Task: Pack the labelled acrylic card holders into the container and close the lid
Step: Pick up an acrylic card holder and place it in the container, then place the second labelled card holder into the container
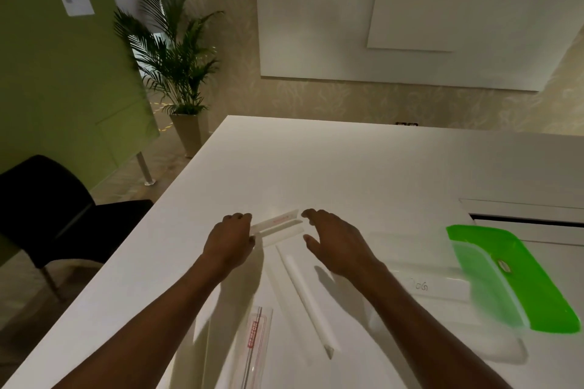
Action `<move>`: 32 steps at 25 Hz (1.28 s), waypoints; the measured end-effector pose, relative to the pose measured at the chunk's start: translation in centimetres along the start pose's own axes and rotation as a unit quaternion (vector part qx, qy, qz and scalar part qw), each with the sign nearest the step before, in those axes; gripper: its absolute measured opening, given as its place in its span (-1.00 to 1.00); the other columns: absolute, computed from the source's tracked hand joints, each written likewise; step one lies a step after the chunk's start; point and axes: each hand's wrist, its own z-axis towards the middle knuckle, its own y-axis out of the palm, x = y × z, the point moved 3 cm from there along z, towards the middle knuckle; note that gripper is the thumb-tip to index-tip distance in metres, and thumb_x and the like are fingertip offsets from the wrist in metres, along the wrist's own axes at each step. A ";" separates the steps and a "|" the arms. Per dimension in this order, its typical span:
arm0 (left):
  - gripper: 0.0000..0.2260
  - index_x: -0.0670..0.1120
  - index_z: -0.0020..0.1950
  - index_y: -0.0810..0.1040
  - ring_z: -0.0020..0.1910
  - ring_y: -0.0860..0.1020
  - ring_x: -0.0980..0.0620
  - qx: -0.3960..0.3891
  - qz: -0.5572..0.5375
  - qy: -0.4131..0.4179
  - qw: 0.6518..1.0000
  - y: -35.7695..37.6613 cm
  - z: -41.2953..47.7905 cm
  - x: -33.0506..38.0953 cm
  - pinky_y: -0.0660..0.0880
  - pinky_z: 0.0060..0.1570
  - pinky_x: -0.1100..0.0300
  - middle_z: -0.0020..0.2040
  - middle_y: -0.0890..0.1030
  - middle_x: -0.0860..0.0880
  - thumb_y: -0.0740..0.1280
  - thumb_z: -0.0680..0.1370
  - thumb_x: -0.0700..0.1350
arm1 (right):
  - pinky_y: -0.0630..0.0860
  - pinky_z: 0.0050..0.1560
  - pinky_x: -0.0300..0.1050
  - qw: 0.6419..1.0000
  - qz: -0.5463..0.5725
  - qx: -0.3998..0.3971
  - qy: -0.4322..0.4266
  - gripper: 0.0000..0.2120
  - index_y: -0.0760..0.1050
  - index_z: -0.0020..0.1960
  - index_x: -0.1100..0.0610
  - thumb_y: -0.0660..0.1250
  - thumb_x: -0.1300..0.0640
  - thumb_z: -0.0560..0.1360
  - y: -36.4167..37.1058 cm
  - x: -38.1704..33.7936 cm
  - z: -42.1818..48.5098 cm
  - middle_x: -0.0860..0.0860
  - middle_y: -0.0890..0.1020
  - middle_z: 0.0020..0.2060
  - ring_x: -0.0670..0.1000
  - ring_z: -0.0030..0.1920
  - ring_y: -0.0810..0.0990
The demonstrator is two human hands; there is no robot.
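On the white table (pixel 347 167) a clear acrylic card holder with a red label (pixel 279 224) lies flat between my hands. My left hand (pixel 230 241) touches its left end with curled fingers. My right hand (pixel 335 245) hovers open just right of it, fingers spread, holding nothing. A long white card holder (pixel 305 297) lies diagonally below. Another clear holder with a red label (pixel 256 344) lies near the front edge. A clear container (pixel 420 265) stands to the right, with its green lid (pixel 518 281) leaning on its right side.
A black chair (pixel 47 215) stands left of the table. A potted palm (pixel 177 73) and a green partition (pixel 63 88) are beyond the table's far left corner. A slot in the tabletop (pixel 524 218) sits at the right edge.
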 end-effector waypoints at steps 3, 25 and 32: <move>-0.85 -0.08 0.13 0.55 0.03 0.63 -0.13 -0.035 0.027 -0.006 0.999 0.7 0.4 -1.6 0.53 -0.14 0.06 0.04 0.63 -0.07 0.27 0.61 -0.09 | 0.53 0.24 0.06 0.991 0.069 -0.084 0.076 -0.47 0.28 0.51 0.07 0.29 -0.06 0.60 4.1 0.5 2.6 0.08 0.56 0.29 0.10 0.29 0.56; -0.30 0.15 0.62 0.26 0.46 0.45 0.09 0.060 -0.244 0.104 0.962 -8.2 -4.6 2.1 0.45 0.39 0.08 0.52 0.48 0.12 0.30 0.55 0.38 | 0.61 0.25 0.09 0.728 0.648 0.165 0.152 -0.55 0.45 0.38 0.19 0.46 0.11 0.54 -2.1 0.4 0.5 0.20 0.70 -0.02 0.14 0.06 0.73; -0.34 0.20 0.45 0.50 0.34 0.55 0.26 -0.071 -0.295 0.149 0.941 -11.1 -6.6 5.3 0.54 0.36 0.07 0.36 0.59 0.29 0.50 0.40 0.37 | 0.53 0.32 0.24 0.744 0.645 0.155 0.082 -0.38 0.52 0.32 0.06 0.58 -0.13 0.35 -6.1 2.0 -6.1 0.26 0.67 0.11 0.32 0.21 0.63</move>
